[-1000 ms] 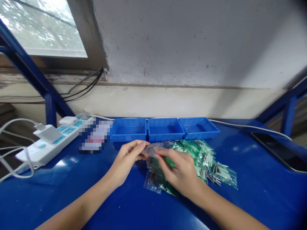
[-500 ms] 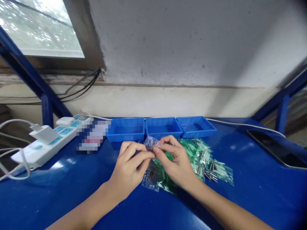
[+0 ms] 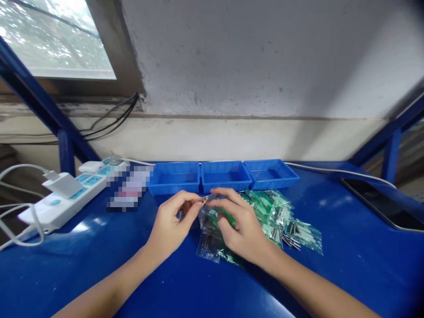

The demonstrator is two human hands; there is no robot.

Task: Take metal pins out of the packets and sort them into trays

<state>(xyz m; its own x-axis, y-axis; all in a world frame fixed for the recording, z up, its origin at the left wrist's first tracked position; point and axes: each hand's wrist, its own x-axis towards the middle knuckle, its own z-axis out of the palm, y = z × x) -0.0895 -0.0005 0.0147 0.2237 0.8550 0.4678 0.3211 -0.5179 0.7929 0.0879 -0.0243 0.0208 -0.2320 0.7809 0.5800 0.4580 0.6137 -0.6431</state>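
Observation:
My left hand (image 3: 174,221) is closed in a pinch, thumb against fingertips, on the crumpled top of a small clear plastic bag (image 3: 206,223). The bag hangs to the right of the pinch; its contents are hard to make out. Close against its right side is my right hand (image 3: 240,221), fingers apart and stretched toward the pinched top, fingertips at or touching the plastic. Beneath both lies another clear bag (image 3: 208,254) with thin brownish pieces inside. Green-tinted bags (image 3: 268,205) are piled behind and right of my right hand, partly hidden by it.
Loose metal pins (image 3: 290,242) lie beside a green bag (image 3: 309,236). Three blue bins (image 3: 227,182) stand in a row at the back. A white power strip (image 3: 49,212) with cables and a blurred-out item (image 3: 127,194) are left; a black phone (image 3: 380,203) lies right.
My right hand's pinch has loosened and its fingers have spread. My left hand has moved slightly left, and the bag's plastic now hangs lower between my hands.

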